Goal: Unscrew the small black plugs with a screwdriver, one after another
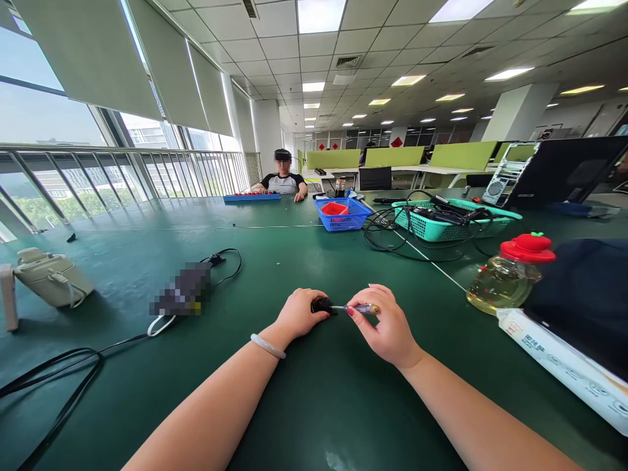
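Note:
My left hand [298,313] is closed round a small black object [322,305] just above the green table [314,392]; a pale bangle sits on that wrist. My right hand [384,322] pinches a slim pen-like tool [357,308] with a clear body and a brass-coloured end. The tool lies level, and its tip meets the black object between the two hands.
A blue basket [342,215] and a teal tray of cables [454,220] stand further back. At the right are a red-capped bottle [510,273], a dark bag [583,294] and a white box [564,363]. Black cables [59,366] and a beige bag [52,278] lie left. A person [283,175] sits at the far side.

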The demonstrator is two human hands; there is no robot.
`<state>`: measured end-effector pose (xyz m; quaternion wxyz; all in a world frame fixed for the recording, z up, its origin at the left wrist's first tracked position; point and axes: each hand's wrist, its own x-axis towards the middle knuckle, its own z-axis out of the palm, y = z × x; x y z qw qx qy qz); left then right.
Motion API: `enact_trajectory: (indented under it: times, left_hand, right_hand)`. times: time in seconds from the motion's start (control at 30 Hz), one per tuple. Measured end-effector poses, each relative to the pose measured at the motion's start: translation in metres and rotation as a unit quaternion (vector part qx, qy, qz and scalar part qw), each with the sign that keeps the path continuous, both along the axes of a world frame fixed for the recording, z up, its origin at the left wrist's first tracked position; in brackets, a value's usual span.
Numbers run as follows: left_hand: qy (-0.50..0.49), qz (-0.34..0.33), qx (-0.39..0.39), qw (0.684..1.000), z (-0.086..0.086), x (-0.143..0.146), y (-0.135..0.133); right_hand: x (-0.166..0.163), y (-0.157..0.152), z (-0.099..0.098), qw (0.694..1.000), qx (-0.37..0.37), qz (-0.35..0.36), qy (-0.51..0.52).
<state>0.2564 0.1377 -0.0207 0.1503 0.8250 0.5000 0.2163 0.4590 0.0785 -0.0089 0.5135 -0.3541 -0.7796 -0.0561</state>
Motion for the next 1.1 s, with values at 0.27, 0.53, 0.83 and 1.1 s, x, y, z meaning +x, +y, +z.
enact_trajectory:
  times: [0.27,0.53,0.83,1.1]
  left_hand:
    - [0.008,0.0,0.004,1.0,-0.0012,-0.0003,0.0007]
    - [0.017,-0.004,0.007,1.0,-0.001,-0.0003,-0.0014]
    - [0.026,-0.001,0.014,1.0,-0.0013,0.0006,-0.0021]
    - [0.033,-0.008,0.055,0.998,-0.0017,0.0013,-0.0039]
  right_hand:
    - [0.0004,0.0005,-0.0004,0.999,-0.035,0.003,0.003]
    - [0.0,0.0012,-0.0023,0.998,-0.06,0.005,-0.003]
    - [0.0005,0.0012,-0.0033,0.998,-0.057,0.007,-0.007]
    - [0.0006,0.0028,-0.0042,0.998,-0.059,-0.002,-0.005]
